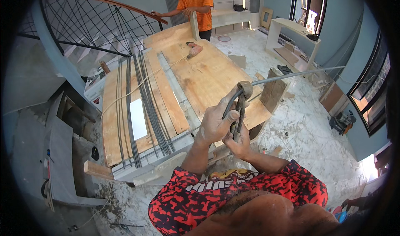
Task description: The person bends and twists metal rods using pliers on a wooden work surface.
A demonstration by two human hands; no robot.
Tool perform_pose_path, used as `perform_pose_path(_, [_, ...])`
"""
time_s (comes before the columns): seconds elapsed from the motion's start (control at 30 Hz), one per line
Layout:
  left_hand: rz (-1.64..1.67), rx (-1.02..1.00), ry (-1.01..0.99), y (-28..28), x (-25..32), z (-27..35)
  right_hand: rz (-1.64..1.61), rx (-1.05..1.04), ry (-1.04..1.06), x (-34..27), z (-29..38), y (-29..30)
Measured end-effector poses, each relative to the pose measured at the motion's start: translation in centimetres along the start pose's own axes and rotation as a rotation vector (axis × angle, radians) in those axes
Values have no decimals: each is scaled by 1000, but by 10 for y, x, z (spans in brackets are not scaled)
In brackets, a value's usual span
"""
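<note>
My left hand (215, 122) grips a dark bent rod or hose at its curved end. My right hand (239, 144), just below and to the right, is closed around the lower end of a dark, looped tool or bundle (240, 120) whose exact kind I cannot tell. A rounded brown-grey piece (245, 89) sits at the top of it. From there a long grey rod or hose (297, 76) stretches to the upper right. Left of my hands, several steel rebars (150, 101) lie on a plywood panel (200, 73). A red power drill (194, 49) rests farther back on the plywood.
A person in an orange shirt (195, 5) stands beyond the plywood, holding an upright board (195, 25). A pale cord (137, 87) crosses the rebars. Stair railing (103, 20) rises at left. A white frame (292, 27), wood scraps and a machine (342, 122) stand at right.
</note>
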State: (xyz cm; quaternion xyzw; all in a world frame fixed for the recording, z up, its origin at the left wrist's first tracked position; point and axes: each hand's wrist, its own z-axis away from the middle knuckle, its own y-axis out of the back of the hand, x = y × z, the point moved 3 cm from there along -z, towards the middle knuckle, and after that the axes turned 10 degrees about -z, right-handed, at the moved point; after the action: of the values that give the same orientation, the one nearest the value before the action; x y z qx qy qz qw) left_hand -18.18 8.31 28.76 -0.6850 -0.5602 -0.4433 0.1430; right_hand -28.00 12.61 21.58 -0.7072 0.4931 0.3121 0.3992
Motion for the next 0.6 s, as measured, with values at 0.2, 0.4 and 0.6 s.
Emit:
perform_pose_path(0.2, [-179, 8, -65, 0, -8, 9, 266, -77, 71, 3, -5, 16])
perform_pose_path(0.4, [-219, -60, 46, 2, -2, 17, 502, -224, -40, 1, -6, 35])
perform_pose_path(0.6, [-212, -35, 12, -1, 0, 19, 607, -321, -4, 0, -8, 55])
